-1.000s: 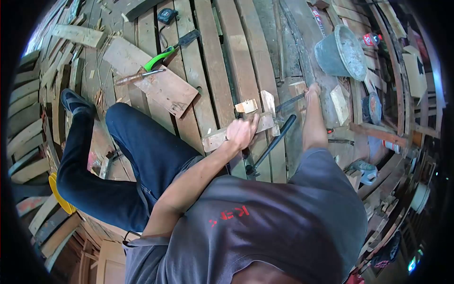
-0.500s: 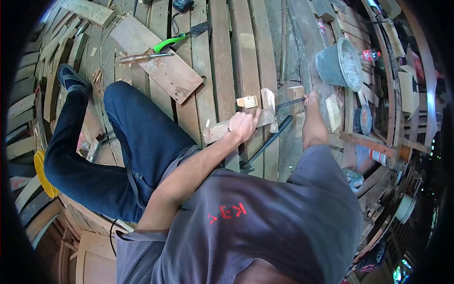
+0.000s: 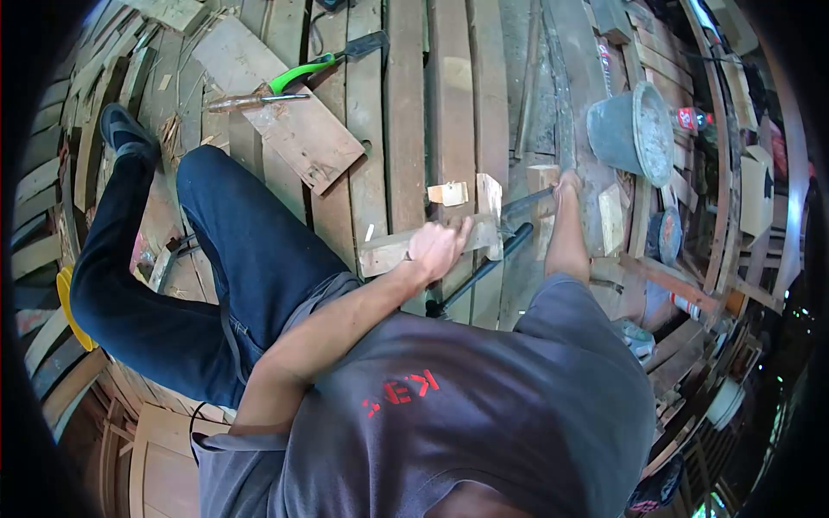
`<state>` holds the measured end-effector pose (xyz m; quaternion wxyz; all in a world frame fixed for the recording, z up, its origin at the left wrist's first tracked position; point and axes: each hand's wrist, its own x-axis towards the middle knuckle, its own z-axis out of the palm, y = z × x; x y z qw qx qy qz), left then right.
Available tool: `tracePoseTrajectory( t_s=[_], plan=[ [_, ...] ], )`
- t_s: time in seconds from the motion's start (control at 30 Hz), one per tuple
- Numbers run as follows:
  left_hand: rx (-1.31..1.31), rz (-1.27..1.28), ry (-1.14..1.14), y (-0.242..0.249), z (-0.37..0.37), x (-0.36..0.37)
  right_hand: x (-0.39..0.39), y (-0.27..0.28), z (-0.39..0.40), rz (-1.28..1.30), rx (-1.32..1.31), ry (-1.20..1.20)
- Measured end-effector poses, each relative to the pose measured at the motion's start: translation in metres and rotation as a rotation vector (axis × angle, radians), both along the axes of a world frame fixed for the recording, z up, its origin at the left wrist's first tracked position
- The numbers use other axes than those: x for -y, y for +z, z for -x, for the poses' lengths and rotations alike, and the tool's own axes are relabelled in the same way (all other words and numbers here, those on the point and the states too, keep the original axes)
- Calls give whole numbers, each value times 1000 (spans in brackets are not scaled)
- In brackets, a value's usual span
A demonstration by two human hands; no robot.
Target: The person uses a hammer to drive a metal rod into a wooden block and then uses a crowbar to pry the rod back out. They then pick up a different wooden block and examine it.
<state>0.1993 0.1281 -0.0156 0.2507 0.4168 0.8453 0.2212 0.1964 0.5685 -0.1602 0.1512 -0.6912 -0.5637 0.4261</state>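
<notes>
My left hand (image 3: 436, 249) presses on a short wooden board (image 3: 389, 252) lying across the floor planks, its fingers closed round the upper edge. My right hand (image 3: 567, 183) grips the end of a dark, narrow tool (image 3: 527, 202), which reaches left to the upright light wood piece (image 3: 490, 197) at the board's right end. The tool's handle is mostly hidden in my fist. A small pale block (image 3: 448, 193) lies above the board. Just below the tool, a long black bar (image 3: 484, 268) lies at a slant.
At the upper left, a green-handled tool (image 3: 302, 73) and a chisel-like tool (image 3: 259, 101) rest on a wide board (image 3: 324, 151). A grey bucket (image 3: 617, 134) stands at the right, near a red-labelled bottle (image 3: 692, 118). Scrap wood lines both sides.
The camera view has shifted slightly, so the bucket appears farther right and the board lower left. Both hands keep their hold on the board and the tool.
</notes>
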Motion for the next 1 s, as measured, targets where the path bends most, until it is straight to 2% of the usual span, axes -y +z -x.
tracePoseTrajectory(
  t_s=[0.07, 0.1, 0.2, 0.27, 0.37, 0.5, 0.67, 0.77, 0.8, 0.83, 0.93, 0.97, 1.0],
  plan=[
    [37, 33, -8, -3, -3, -2, 8, -2, 7, 18, 36, 12],
    [-29, -85, 50, -7, -9, 1, 36, 27, 7, 37, 42, -27],
    [-29, -43, 15, -2, -4, 1, 31, 36, 9, 62, -35, -41],
    [-29, -60, 25, -8, -9, 1, -13, -18, -7, 57, -105, -140],
    [-34, -52, 21, -7, -4, 1, -35, -38, -26, 102, -155, -132],
    [-44, -64, 25, -10, 2, 0, -2, -20, -75, 193, -228, -254],
    [-65, -143, -130, -3, 25, -2, 1, -22, -130, 195, -441, -495],
    [-84, -111, -108, 5, 18, -1, -4, -14, -140, 169, -652, -597],
    [-93, -101, -96, 8, 15, 0, -1, -2, -138, 152, -743, -589],
    [-245, -116, -101, -10, 1, -2, 2, 15, -137, 129, -827, -565],
    [-340, -136, -55, -21, -9, -5, 42, 100, -111, -4, -1039, -437],
    [-238, -67, -84, -13, -7, -2, 52, 126, -106, -69, -1071, -381],
    [-262, -47, -90, -5, -7, -2, 57, 147, -101, -82, -1135, -231]
  ],
)
